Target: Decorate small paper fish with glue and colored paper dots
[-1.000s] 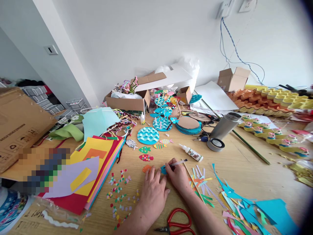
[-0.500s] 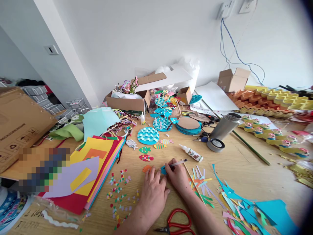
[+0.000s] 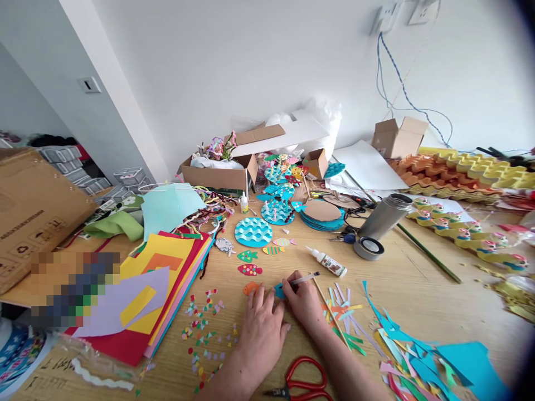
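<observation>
My right hand [image 3: 304, 301] pinches a pen [image 3: 307, 277] at a blue paper piece [image 3: 279, 290] toward the desk's [image 3: 388, 281] near edge, left hand [image 3: 263, 320] flat beside it, scissors [image 3: 307, 382] nearer that edge, glue bottle [image 3: 329, 262] beyond, and leftward a carton [image 3: 42, 206] whose print I can't read.

I could pass my right hand [image 3: 301, 299] over bare desk [image 3: 399, 281] between the green pole [image 3: 430, 252] and paper scraps [image 3: 424, 362]; the glue bottle [image 3: 329, 262] and thin stick [image 3: 331, 313] lie nearer, scissors [image 3: 288, 385] between my forearms [image 3: 234, 365].
</observation>
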A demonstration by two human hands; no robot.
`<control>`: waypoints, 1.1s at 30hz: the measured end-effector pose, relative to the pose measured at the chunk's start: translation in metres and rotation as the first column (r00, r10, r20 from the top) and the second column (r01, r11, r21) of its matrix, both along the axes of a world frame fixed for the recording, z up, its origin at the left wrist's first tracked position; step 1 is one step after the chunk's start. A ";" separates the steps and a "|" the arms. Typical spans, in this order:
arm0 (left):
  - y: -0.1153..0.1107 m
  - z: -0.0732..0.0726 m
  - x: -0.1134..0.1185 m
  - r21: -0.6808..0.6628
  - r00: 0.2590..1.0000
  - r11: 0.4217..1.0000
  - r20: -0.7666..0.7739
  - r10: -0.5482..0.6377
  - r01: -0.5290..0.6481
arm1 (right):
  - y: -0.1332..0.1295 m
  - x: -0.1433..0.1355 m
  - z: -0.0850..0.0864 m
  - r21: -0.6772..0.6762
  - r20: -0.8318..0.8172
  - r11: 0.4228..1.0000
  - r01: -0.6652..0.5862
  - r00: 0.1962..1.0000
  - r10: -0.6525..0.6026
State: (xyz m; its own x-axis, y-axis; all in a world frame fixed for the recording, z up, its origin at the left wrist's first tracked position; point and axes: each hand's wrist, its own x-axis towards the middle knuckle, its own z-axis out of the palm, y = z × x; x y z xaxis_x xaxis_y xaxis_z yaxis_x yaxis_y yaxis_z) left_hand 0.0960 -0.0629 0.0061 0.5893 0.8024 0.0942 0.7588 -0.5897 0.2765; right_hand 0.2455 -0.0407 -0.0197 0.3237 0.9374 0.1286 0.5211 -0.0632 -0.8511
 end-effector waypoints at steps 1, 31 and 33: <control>0.000 0.000 0.000 0.000 1.000 1.000 -0.001 -0.003 0.003 | 0.000 0.000 0.000 0.002 0.000 1.000 0.000 1.000 0.000; 0.000 0.004 0.001 0.007 1.000 1.000 -0.007 -0.013 0.013 | -0.001 0.002 -0.007 0.027 0.065 1.000 0.015 0.998 -0.017; 0.000 0.003 0.001 0.027 1.000 0.999 -0.011 -0.018 0.018 | -0.001 0.001 -0.006 0.031 0.069 0.999 0.013 0.998 -0.015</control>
